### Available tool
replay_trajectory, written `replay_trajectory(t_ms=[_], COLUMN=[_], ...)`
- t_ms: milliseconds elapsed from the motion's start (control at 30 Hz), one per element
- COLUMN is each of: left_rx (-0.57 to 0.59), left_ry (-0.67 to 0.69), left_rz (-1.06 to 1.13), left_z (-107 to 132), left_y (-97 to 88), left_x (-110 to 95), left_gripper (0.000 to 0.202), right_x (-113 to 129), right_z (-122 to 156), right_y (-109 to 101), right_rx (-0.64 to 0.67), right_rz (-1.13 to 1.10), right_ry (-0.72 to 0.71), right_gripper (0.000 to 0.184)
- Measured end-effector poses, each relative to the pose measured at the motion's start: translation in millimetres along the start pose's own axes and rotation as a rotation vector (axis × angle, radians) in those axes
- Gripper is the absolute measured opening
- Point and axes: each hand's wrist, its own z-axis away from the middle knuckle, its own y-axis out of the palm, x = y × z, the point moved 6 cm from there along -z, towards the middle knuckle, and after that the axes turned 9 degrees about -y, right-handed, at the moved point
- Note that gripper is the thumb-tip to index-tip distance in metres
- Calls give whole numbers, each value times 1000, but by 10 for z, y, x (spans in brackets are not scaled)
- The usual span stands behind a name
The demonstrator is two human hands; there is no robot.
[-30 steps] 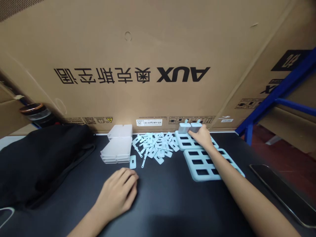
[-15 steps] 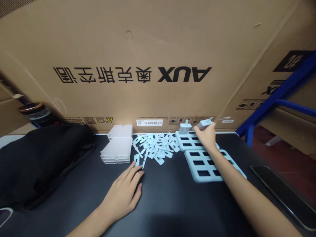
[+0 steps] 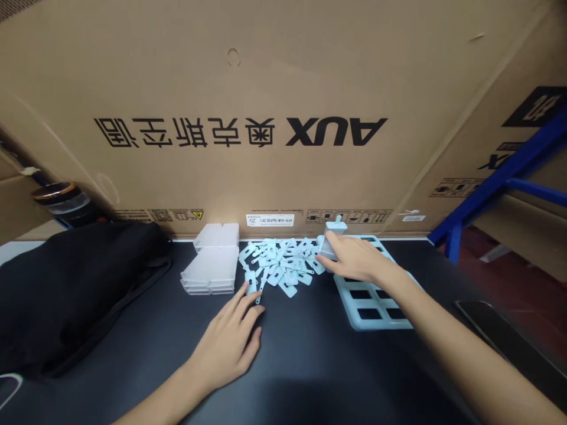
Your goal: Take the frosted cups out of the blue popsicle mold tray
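Observation:
My right hand (image 3: 352,257) is closed round a clear popsicle mold (image 3: 328,247) with a light blue stick lid (image 3: 336,226) on top, at the left end of the far blue rack (image 3: 376,241). The hand hides part of that rack and whatever stands behind it. My left hand (image 3: 233,333) lies on the table with fingers stretched out, its fingertips at a loose light blue stick lid (image 3: 251,280). Beyond the fingertips spreads a pile of such stick lids (image 3: 283,260). A near blue rack (image 3: 370,323) with rectangular openings lies below my right forearm.
Stacked translucent mold bodies (image 3: 210,268) stand left of the pile. A black bag (image 3: 80,289) and a dark cup (image 3: 64,200) are at the left. A phone (image 3: 500,330) lies at the right. A big cardboard box (image 3: 239,177) backs the table, with a blue metal frame (image 3: 487,177) at right.
My right hand has come left and lower, from above the far rack's right part to its left end. My left hand has barely shifted. Only one capped mold shows now, where two showed before.

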Motion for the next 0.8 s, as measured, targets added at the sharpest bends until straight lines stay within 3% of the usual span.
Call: replay_trajectory(t_ms=[267,367,467,567,667,733,800], left_rx=[-10,-25,-56,-153,-277,-332,-375], left_ry=[5,20,40,78,134,139,88], left_rz=[64,88,113,150,174,157,110], left_z=[12,4,-7,-54,-189,-355,-573], left_y=[-9,-35,-101,-278,-578,-798,-996], left_x=[19,8,-34,-97,-65,106,429], left_gripper=[28,27,26,27,31,27,18], right_x=[-84,-110,48,389,723,879,978], right_z=[-84,-71,-39,38,77,5,-165], right_y=[182,184,109,-42,-180,-238,-284], right_rx=[6,3,-62,-209,-336,-358,-347], right_rz=[45,50,24,18,23,21,12], right_ry=[64,79,-75,-300,-425,-449,-442], right_gripper=[62,49,31,26,31,29,25])
